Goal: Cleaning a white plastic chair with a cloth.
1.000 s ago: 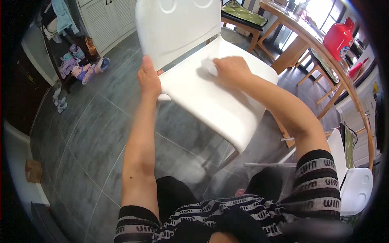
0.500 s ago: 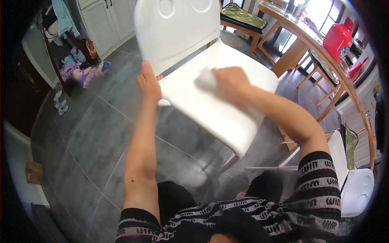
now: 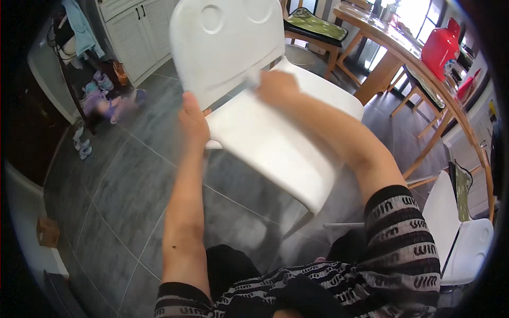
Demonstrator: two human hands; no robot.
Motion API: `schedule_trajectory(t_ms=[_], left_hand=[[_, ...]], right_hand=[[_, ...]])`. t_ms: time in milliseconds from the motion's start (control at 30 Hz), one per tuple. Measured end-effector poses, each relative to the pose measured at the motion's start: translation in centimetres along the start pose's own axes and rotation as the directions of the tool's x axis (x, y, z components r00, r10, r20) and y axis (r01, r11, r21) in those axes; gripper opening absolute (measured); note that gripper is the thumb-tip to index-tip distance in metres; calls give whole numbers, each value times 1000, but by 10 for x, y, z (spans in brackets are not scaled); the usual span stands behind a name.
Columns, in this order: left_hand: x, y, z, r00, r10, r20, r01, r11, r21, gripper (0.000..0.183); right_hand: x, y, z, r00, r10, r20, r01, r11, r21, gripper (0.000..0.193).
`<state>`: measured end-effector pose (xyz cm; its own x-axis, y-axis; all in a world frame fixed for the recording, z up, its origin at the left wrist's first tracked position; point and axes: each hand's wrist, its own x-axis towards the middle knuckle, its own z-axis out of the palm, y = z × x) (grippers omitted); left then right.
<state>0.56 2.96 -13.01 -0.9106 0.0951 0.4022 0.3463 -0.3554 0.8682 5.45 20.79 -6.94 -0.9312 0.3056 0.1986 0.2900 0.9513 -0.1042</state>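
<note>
A white chair (image 3: pixel 265 138) with a smooth seat and a tall backrest stands in front of me. My left hand (image 3: pixel 194 122) grips its left edge, where seat and backrest meet, with the thumb pointing up. Over the rear of the seat, my right hand (image 3: pixel 279 88) is closed around a small white cloth (image 3: pixel 251 82), pressed close to the gap below the backrest. Motion blurs the cloth, and my fingers hide part of it.
A second white chair (image 3: pixel 445 212) is at the right. Beyond it, a wooden table (image 3: pixel 400 50) carries a red jug-shaped container (image 3: pixel 441 50). Cushioned wooden chairs (image 3: pixel 313 26) surround the table. White cabinets (image 3: pixel 139 40) and a rack with clothes and shoes (image 3: pixel 98 93) line the far left.
My right hand has slid the cloth from the middle of the seat up and left to its rear, by the backrest. My left hand keeps its hold on the chair.
</note>
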Motion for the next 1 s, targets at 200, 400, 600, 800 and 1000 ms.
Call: schedule_trajectory(t_ms=[200,400,600,800,1000], left_hand=[[0,7,-13,993,-110,-45,111,994,12,69],[-2,6,-2,999,-54,-8,54,996,70,69],[9,8,-4,972,-181,-151,190,981,45,63],[45,-9,-7,999,-49,7,41,900,434,63],[37,-10,-7,997,75,-16,-64,932,356,70]], right_hand=[[-90,-51,-21,853,-510,114,490,856,164,26],[-30,129,-32,972,208,-111,-216,974,-65,37],[-59,89,-17,998,-2,-68,-3,998,-70,38],[-107,24,-31,946,-316,70,300,938,172,32],[-149,32,-42,780,-608,146,542,774,327,25]])
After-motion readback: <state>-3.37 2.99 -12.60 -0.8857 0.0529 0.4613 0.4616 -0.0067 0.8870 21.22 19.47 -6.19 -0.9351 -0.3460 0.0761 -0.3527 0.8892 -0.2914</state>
